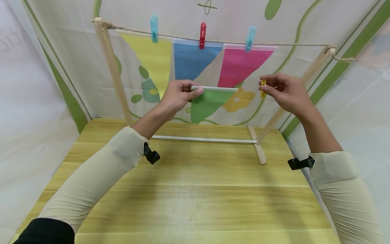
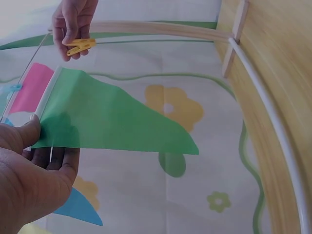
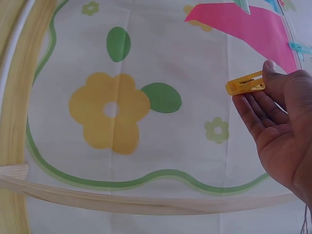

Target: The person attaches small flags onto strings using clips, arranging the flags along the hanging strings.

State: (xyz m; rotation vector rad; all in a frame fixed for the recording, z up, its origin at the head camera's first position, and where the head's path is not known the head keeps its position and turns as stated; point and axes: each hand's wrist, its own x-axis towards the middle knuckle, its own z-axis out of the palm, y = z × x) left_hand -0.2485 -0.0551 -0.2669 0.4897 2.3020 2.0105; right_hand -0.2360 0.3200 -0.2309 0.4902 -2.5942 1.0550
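Note:
My left hand (image 1: 178,96) pinches a green triangular flag (image 1: 208,105) by the left end of its white top edge, below the hung flags. Between the thumb and fingers of my right hand (image 1: 287,91) is a yellow clothespin (image 3: 245,85), held to the right of the green flag and apart from it. A twine line (image 1: 289,44) runs across above both hands. From it hang a yellow flag (image 1: 152,54), a blue flag (image 1: 195,59) and a pink flag (image 1: 240,64). Their clips are a left blue clothespin (image 1: 154,28), a red clothespin (image 1: 202,35) and a right blue clothespin (image 1: 251,39).
Wooden posts, left (image 1: 111,67) and right (image 1: 318,62), hold the twine ends. A white rod (image 1: 204,139) joins the stand low down, with a wooden foot (image 1: 257,145) at right. Under it lies a wood-grain table (image 1: 182,203); a printed cloth (image 1: 237,13) hangs behind.

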